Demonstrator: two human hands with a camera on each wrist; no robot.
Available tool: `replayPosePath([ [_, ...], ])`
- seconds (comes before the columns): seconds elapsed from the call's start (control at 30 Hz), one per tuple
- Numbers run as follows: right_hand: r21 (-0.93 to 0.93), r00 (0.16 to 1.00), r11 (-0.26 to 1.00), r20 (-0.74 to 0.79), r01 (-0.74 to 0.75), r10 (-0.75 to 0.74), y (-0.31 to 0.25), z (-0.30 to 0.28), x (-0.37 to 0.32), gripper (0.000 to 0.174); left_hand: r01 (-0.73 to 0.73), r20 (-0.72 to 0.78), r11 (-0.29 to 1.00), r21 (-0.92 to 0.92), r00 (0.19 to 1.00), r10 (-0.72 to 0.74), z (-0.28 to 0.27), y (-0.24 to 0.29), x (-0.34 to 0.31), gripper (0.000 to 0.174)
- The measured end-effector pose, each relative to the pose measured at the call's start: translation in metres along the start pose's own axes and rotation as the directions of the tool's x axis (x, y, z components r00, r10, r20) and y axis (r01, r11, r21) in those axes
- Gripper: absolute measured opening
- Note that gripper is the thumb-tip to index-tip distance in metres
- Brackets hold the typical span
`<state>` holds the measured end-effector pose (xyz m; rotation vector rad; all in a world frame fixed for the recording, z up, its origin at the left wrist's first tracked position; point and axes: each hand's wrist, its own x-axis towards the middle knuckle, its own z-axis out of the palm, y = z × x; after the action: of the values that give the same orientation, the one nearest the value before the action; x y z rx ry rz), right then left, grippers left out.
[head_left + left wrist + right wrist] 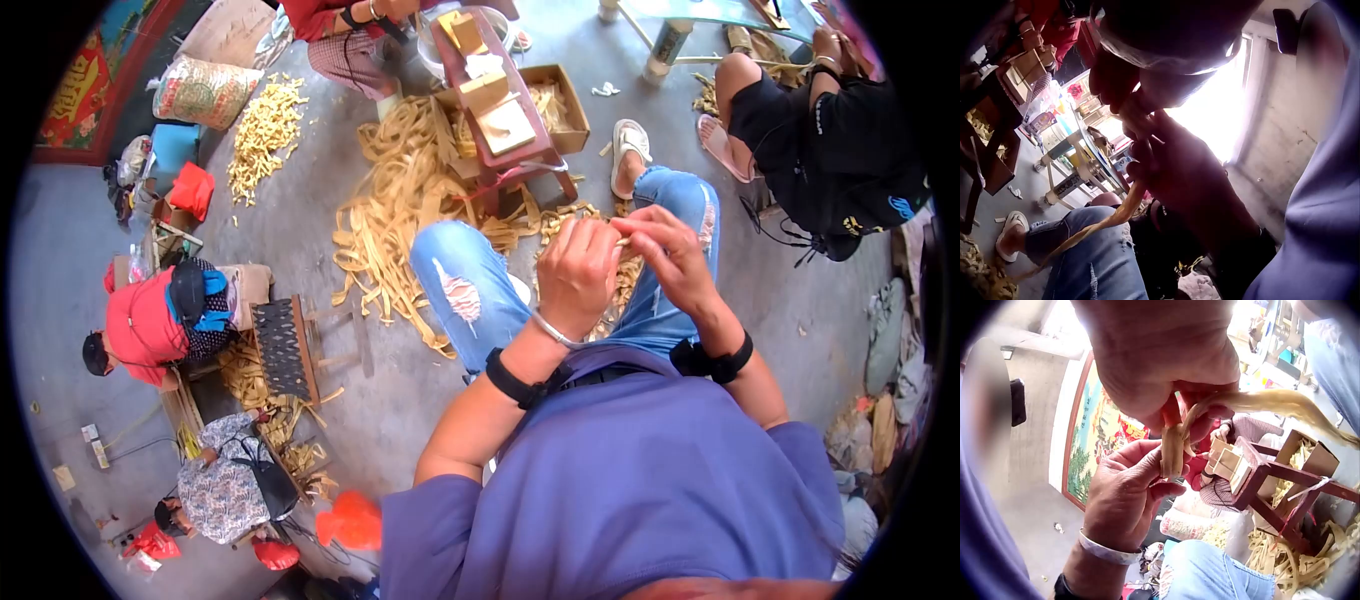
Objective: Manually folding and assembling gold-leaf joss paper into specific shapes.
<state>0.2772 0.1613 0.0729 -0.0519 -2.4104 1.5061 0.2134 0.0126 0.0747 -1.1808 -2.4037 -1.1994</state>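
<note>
Both hands meet in front of the lap. My left hand [580, 265], with a pale bracelet at its wrist, pinches a short, tightly wound roll [1174, 453] of flat yellowish strip between thumb and fingers. Against it, my right hand [670, 250] grips the same strip near the roll's upper end. From the right hand's fingers a long loose tail of the strip [1272, 403] trails away. In the left wrist view this tail [1094, 228] hangs down past the jeans toward the floor. The right hand's fingertips are partly hidden behind its palm in the right wrist view.
A heap of long strips [390, 215] covers the floor ahead, beside a dark red bench [500, 110] bearing wooden blocks. A cardboard box [565, 105] stands behind it. Many small finished-looking rolls [265, 130] lie further left. Other people sit around, one in black [830, 150] at right.
</note>
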Motion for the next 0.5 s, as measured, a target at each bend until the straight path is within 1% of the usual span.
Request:
replayPosePath([
  [0.1,-0.019,0.989,0.998,0.135,-0.053,0.055,-0.009,-0.006,-0.003,0.021,-0.004,0.038,0.999,0.044,0.999,0.002,-0.004,0.005,-0.004,0.012],
  [0.13,-0.011,0.990,0.996,0.119,0.084,-0.082,-0.002,-0.006,-0.002,0.022,-0.009,0.056,0.999,0.054,0.998,0.006,-0.004,0.007,-0.005,0.012],
  [0.17,0.005,0.986,0.999,0.160,0.034,-0.034,-0.002,-0.009,-0.004,0.026,-0.013,0.077,0.998,0.063,0.997,0.008,-0.004,0.008,-0.007,0.013],
  [0.2,-0.063,0.989,0.997,0.145,0.043,-0.033,-0.002,-0.010,-0.005,0.027,-0.022,0.134,0.997,0.076,0.991,0.012,-0.006,0.008,-0.007,0.012],
  [0.23,-0.130,0.990,0.990,0.139,0.046,-0.028,-0.001,-0.010,-0.005,0.027,-0.037,0.145,0.995,0.093,0.989,0.023,-0.004,0.007,-0.003,0.012],
  [0.3,-0.031,0.999,0.999,-0.021,-0.025,0.025,-0.002,-0.009,-0.007,0.023,-0.024,0.183,0.992,0.125,0.983,0.001,-0.006,0.013,-0.005,0.012],
  [0.33,0.067,0.994,0.993,-0.034,-0.099,0.102,0.002,-0.006,-0.009,0.021,0.000,0.197,0.992,0.124,0.980,-0.024,-0.006,0.012,-0.005,0.012],
  [0.37,-0.055,0.998,0.997,0.039,-0.056,0.058,0.000,-0.013,-0.008,0.022,-0.021,0.144,0.997,0.077,0.989,0.010,-0.007,0.012,0.000,0.012],
  [0.43,-0.161,0.992,0.982,0.100,0.095,-0.080,0.009,-0.016,-0.009,0.022,-0.057,0.093,0.995,0.087,0.994,0.049,-0.007,0.014,0.004,0.013],
  [0.5,-0.112,0.986,0.988,0.140,0.111,-0.095,0.017,-0.016,-0.007,0.021,-0.054,0.099,0.995,0.079,0.994,0.046,-0.004,0.010,0.003,0.013],
])
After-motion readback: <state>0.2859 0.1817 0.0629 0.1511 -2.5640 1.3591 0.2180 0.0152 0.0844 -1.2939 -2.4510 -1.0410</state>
